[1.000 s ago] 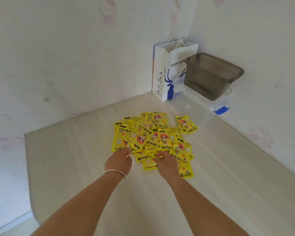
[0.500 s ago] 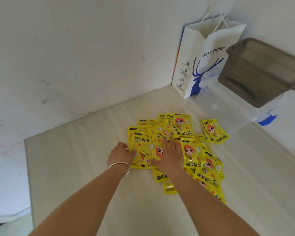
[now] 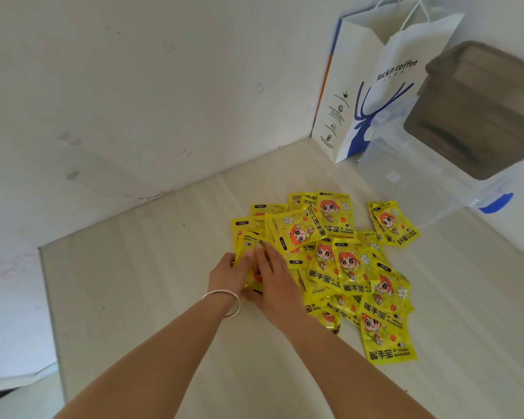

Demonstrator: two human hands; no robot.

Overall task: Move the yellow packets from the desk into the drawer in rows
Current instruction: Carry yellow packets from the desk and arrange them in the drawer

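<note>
At the left edge of the pile (image 3: pixel 350 267), my L hand (image 3: pixel 226 273) curls round a small stack of packets (image 3: pixel 244 245), thumb on top. R hand (image 3: pixel 274 278) lies flat on it, fingers straight. Stack's long axis runs away from me. Loose packets lie just to the right, so R hand is nearer.

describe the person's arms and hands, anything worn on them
Both forearms are bare, with no sleeves in view. The left hand has a thin silver bangle round its wrist. The right hand wears nothing visible: no ring, watch or glove.
</note>
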